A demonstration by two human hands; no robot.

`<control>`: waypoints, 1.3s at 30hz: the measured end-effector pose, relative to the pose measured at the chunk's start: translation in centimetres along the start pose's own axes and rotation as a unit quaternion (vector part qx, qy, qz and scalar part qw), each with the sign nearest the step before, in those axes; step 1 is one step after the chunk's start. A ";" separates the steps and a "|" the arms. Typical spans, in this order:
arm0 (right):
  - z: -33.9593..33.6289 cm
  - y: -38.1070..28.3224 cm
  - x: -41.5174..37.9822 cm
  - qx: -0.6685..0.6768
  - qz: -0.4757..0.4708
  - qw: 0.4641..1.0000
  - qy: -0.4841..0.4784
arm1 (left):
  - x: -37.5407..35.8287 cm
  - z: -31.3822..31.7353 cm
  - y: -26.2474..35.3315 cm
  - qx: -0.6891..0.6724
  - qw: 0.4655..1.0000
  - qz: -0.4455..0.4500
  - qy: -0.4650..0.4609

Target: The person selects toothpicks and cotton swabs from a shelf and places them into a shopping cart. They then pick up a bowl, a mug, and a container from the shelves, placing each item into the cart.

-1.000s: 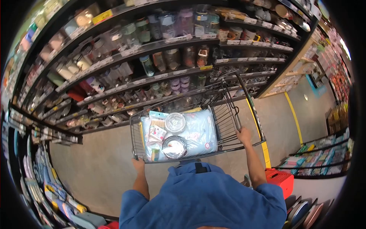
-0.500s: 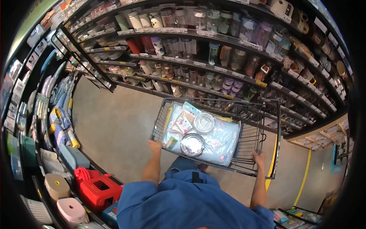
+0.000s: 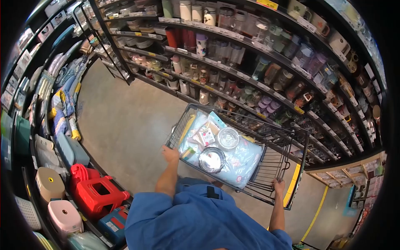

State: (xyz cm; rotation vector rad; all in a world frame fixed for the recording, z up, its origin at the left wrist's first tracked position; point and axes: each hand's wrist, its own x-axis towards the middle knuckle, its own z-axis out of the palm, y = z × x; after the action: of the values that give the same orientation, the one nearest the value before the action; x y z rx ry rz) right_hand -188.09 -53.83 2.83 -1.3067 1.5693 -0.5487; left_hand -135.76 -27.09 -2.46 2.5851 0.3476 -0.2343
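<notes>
A dark wire shopping cart (image 3: 266,177) stands in front of my body. My left hand (image 3: 170,154) is closed on its rim at the near left corner. Toward the right end, my right hand (image 3: 279,186) grips the cart's near side rim. Inside lies a light blue plastic-wrapped bundle (image 3: 246,160). On top of it rest two round packs, a clear one (image 3: 228,138) and a dark-rimmed one (image 3: 211,160), beside a small white pack with coloured dots (image 3: 206,136).
Shelves of bottles and jars (image 3: 225,68) run along the far side. At the left are shelves with folded textiles (image 3: 64,106), a red plastic carrier (image 3: 100,193), a pink bin (image 3: 65,216) and a beige bin (image 3: 50,183). Yellow floor lines (image 3: 315,214) lie at the right.
The view has turned, and the cart now sits more slanted, its right end lower in view. Both hands stay on the cart. The bottle shelves appear larger and nearer.
</notes>
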 end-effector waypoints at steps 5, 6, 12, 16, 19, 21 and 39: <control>2.7 -0.9 -2.1 -0.042 -0.004 0.999 0.026 | 3.8 -0.1 -0.8 -0.017 1.000 -0.009 -0.009; 3.4 -1.3 -2.7 -0.052 0.002 0.998 0.030 | 4.7 -0.1 -1.1 -0.020 1.000 -0.010 -0.003; 8.5 -2.6 -5.6 -0.068 0.011 0.997 0.042 | 9.8 -3.0 -0.6 -0.023 1.000 0.012 -0.004; 12.2 -4.9 -7.9 -0.036 0.025 0.998 0.042 | 13.8 -3.6 -0.9 -0.032 0.999 0.014 -0.008; 13.5 -4.8 -7.9 -0.078 0.013 0.996 0.048 | 15.3 -4.9 -0.7 -0.030 0.999 0.010 -0.022; 14.1 -4.7 -8.1 -0.072 0.007 0.996 0.046 | 16.4 -6.2 -0.4 -0.024 0.998 0.025 -0.052; 23.9 -7.9 -12.6 -0.021 0.034 0.999 0.036 | 26.8 -9.7 -0.7 -0.029 0.994 0.069 -0.076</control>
State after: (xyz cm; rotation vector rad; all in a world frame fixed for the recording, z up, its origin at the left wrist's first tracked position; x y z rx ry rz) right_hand -164.09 -39.11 4.36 -1.2714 1.6867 -0.5292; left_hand -109.52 -16.18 -0.72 2.5021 0.1169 -0.3641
